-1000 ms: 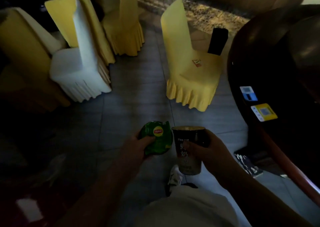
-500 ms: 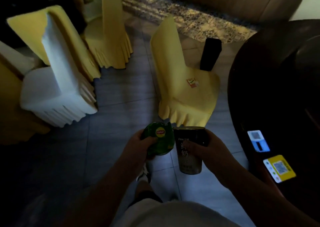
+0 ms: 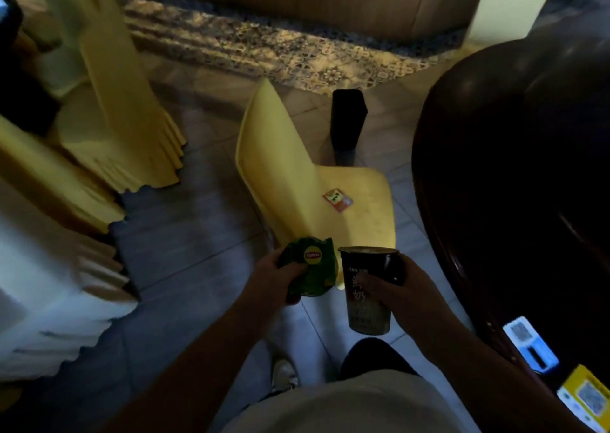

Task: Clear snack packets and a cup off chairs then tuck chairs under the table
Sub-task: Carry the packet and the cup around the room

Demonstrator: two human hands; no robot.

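My left hand (image 3: 275,277) grips a crumpled green Lipton snack packet (image 3: 313,267). Right beside it, my right hand (image 3: 401,292) holds a dark paper cup (image 3: 364,297) upright by its side. Both hands hover just in front of a yellow-covered chair (image 3: 359,211), whose seat faces the dark round table (image 3: 515,182) on the right. A small red and white packet (image 3: 337,200) lies on that chair's seat.
More covered chairs stand to the left: a yellow one (image 3: 132,129) and a white one (image 3: 49,287). A black bin (image 3: 348,119) stands on the tiled floor behind the near chair. QR stickers (image 3: 531,347) sit on the table's edge. A patterned carpet (image 3: 280,46) runs along the far wall.
I have walked forward, so the yellow chair with the small packet is now much closer, directly ahead of my hands. Both hands keep their hold on the packet and cup.
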